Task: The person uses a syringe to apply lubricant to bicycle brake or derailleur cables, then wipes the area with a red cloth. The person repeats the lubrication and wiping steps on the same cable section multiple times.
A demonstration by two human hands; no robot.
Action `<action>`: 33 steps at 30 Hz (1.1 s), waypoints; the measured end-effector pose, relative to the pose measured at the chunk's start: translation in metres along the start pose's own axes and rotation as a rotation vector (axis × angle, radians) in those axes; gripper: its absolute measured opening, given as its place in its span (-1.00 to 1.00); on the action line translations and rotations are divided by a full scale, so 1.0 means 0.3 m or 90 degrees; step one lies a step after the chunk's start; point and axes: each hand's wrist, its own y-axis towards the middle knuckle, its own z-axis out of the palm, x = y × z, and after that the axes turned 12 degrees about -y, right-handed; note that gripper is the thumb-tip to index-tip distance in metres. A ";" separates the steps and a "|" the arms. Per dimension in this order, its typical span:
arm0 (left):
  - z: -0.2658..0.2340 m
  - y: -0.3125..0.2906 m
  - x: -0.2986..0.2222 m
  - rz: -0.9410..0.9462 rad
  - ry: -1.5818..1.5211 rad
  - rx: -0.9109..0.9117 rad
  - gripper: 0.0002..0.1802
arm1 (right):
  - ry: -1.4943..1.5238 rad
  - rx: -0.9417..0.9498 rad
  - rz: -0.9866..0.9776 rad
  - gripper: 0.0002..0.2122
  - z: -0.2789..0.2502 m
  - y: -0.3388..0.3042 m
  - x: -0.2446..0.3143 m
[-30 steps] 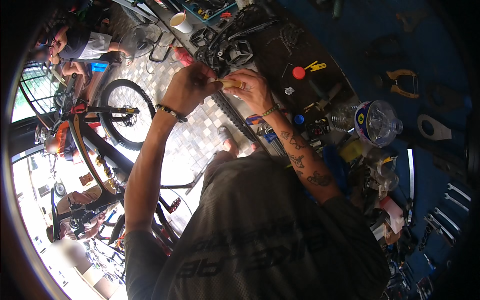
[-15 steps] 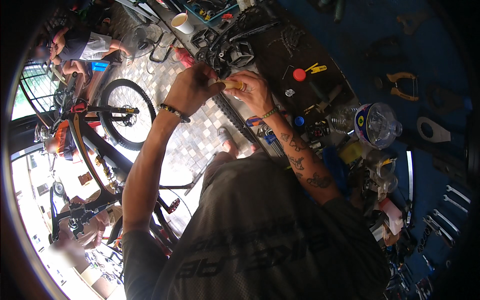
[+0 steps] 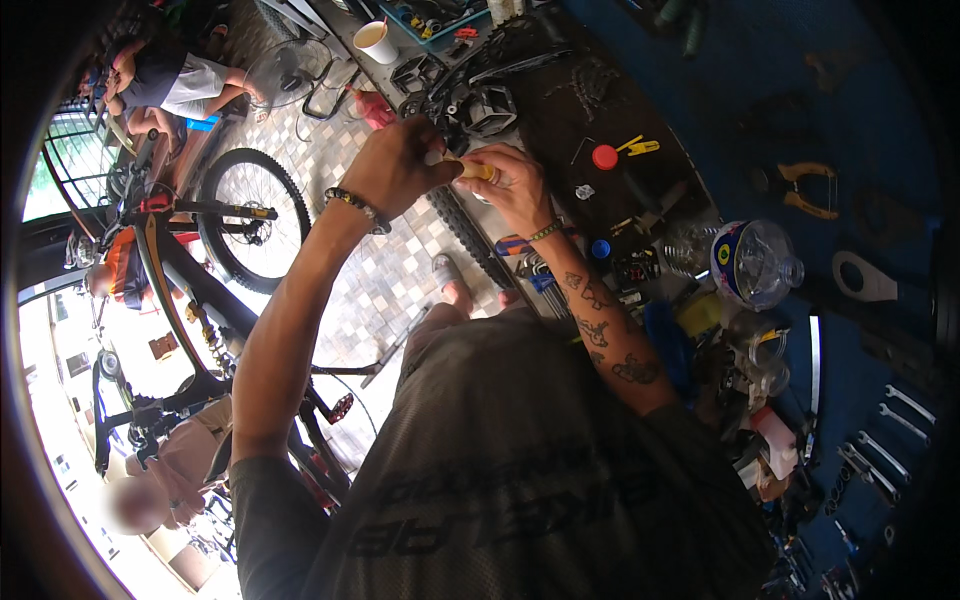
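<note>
A small pale-yellow cylinder (image 3: 478, 171), perhaps a little bottle or tube, is held between my two hands over the bench's near edge. My right hand (image 3: 517, 190) wraps its fingers round the yellow body. At its whitish left end, my left hand (image 3: 395, 172) is closed, thumb and fingers pinching there; whether it grips the tip or something small on it is hidden. Just beyond the hands lie a black bike pedal (image 3: 490, 108) and dark crank parts. A red round cap (image 3: 605, 157) and a yellow-handled tool (image 3: 640, 147) rest on the dark bench to the right.
A mountain bike (image 3: 180, 280) stands at left on the tiled floor (image 3: 340, 240), with people beyond it. A tire (image 3: 462, 232) leans below my hands. The bench holds a paper cup (image 3: 376, 42), a plastic bottle (image 3: 757, 265) and a blue cap (image 3: 600, 249). Wrenches (image 3: 885, 455) hang at right.
The whole view has shifted slightly. Both hands keep their hold on the yellow cylinder with barely any change in the fingers. A person behind the bike at lower left has moved a little.
</note>
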 end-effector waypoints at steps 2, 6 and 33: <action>-0.004 0.000 -0.009 0.001 0.002 -0.001 -0.55 | -0.010 -0.001 0.001 -0.71 0.002 0.000 -0.007; -0.008 0.000 0.001 0.012 0.012 -0.006 -0.55 | -0.001 0.005 0.005 -0.71 0.001 0.000 0.000; -0.009 0.001 -0.010 0.031 0.079 -0.029 -0.58 | -0.040 -0.038 -0.036 -0.70 0.008 0.000 -0.014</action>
